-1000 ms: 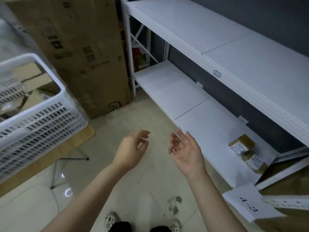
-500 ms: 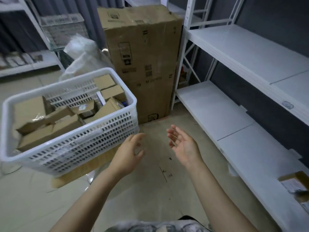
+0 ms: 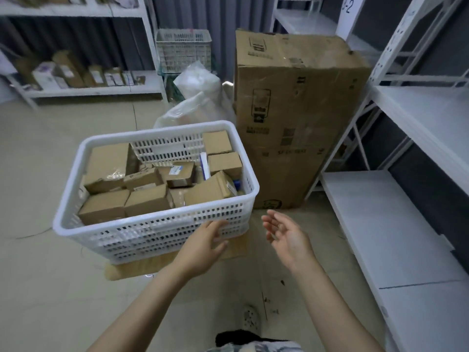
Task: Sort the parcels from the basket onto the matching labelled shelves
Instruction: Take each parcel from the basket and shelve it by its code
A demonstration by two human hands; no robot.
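A white slotted plastic basket (image 3: pixel 157 232) stands on a low wooden board, filled with several brown cardboard parcels (image 3: pixel 148 200). My left hand (image 3: pixel 203 246) hovers in front of the basket's near right wall, fingers relaxed, holding nothing. My right hand (image 3: pixel 288 236) is open, palm turned inward, just right of the basket and apart from it. White metal shelves (image 3: pixel 396 232) run along the right side, their visible boards bare.
A tall cardboard box (image 3: pixel 297 110) stands behind the basket against the shelf post. Clear plastic bags (image 3: pixel 200 97) and a second white basket (image 3: pixel 184 50) lie farther back. A far shelf (image 3: pixel 83 88) at the left holds several parcels. Tiled floor spreads at the left.
My view has swung left from the right shelf to the basket, which now sits centre frame. Both empty hands have come toward its near right corner.
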